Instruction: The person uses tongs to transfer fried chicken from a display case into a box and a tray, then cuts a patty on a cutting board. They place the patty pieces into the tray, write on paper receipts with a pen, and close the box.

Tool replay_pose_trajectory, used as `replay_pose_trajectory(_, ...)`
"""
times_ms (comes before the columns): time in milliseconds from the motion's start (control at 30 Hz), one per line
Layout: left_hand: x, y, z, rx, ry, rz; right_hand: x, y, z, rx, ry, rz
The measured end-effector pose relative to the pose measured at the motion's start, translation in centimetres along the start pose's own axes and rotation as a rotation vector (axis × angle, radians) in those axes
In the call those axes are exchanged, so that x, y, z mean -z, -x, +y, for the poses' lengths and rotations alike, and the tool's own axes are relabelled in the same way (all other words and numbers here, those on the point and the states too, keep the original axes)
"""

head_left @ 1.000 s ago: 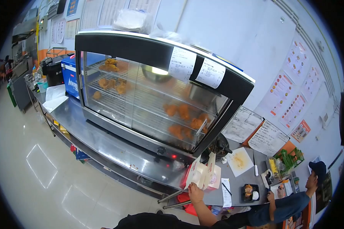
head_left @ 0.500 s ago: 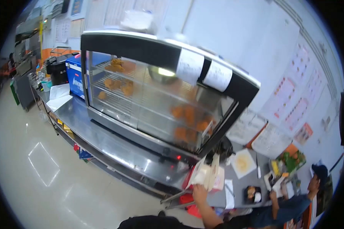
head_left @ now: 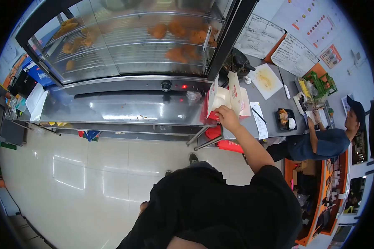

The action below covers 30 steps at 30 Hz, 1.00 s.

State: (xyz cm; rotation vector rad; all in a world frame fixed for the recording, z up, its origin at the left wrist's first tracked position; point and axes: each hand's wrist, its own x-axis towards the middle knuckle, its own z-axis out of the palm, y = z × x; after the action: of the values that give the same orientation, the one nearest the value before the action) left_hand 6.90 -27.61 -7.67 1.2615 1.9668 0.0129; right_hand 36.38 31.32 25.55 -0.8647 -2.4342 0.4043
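Observation:
My right hand [head_left: 227, 117] is closed on the near edge of an open red and white cardboard box [head_left: 245, 108], whose flaps stand up. Inside the box is something pale and rounded [head_left: 222, 97]. A small patch of my left hand [head_left: 143, 206] shows beside my black shirt; its fingers are hidden. Right of the box lie a paper slip with a pen [head_left: 259, 120] and a black tray of food [head_left: 285, 119]. Above and left, a glass display cabinet [head_left: 137, 81] holds fried pieces on wire shelves.
A steel counter [head_left: 112, 106] runs under the cabinet. A stained white board [head_left: 265, 81], a white-handled knife [head_left: 287, 92] and a green basket [head_left: 320, 85] are on the grey table. At the right stands a co-worker in a dark cap and blue shirt [head_left: 320, 144], both hands over the table.
The view has tipped down and shifted, showing more of my black shirt, the floor and the co-worker. My right hand stays at the box. A bit of my left hand now shows.

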Motion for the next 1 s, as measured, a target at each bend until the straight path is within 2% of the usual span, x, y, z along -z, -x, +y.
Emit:
replay_pose_trajectory(67, -0.6, 0.1, 0.2, 0.036, 0.056, 0.036, 0.4, -0.1, 0.0, -0.004, -0.002, -0.006)
replay_pose_trajectory(200, -1.0, 1.1, -0.7, 0.006, -0.085, -0.031, 0.3, -0.7, -0.4, -0.013, -0.027, -0.014)
replay_pose_trajectory(267, -0.2, 0.4, -0.4, -0.007, -0.153, -0.038, 0.3, -0.4, -0.1, -0.028, 0.076, -0.079)
replay_pose_trajectory(300, -0.1, 0.4, 0.1, 0.410, 0.137, -0.045, 0.0, -0.6, 0.0, -0.016, 0.122, -0.103)
replay_pose_trajectory(333, 0.1, 0.3, 0.4, 0.421, 0.161, -0.037, -0.6, -0.1, 0.8, 0.025, 0.169, -0.132)
replay_pose_trajectory(367, 0.1, 0.5, 0.6, 0.483, 0.159, 0.060, -1.5, 0.2, 1.7, 0.072, 0.220, -0.149)
replay_pose_trajectory(400, 0.4, 0.2, 0.2, 0.510, 0.219, -0.041, -1.5, 0.2, 1.1, 0.002, 0.244, -0.215)
replay_pose_trajectory(433, 0.5, 0.1, -0.1, 0.435, 0.174, -0.074, -1.3, 0.4, 0.2, -0.082, 0.272, -0.288)
replay_pose_trajectory(467, 0.6, 0.0, -0.2, 0.520, 0.242, -0.042, -1.4, 0.3, -0.5, -0.069, 0.245, -0.242)
replay_pose_trajectory(567, 0.0, -0.3, -0.5, 0.562, 0.403, -0.055, -2.3, 0.6, -0.4, -0.126, 0.119, -0.159)
replay_pose_trajectory(700, -1.4, -1.5, -1.1, 0.523, 0.379, -0.046, -2.8, 0.4, -0.3, -0.180, -0.004, -0.124)
replay_pose_trajectory(833, -1.0, -2.5, -0.6, 0.554, 0.420, -0.051, -2.5, 0.4, 0.9, -0.146, -0.030, -0.227)
replay_pose_trajectory(1000, -0.9, -2.9, 0.0, 0.556, 0.453, -0.055, -2.5, 1.9, 1.9, 0.048, 0.099, -0.109)
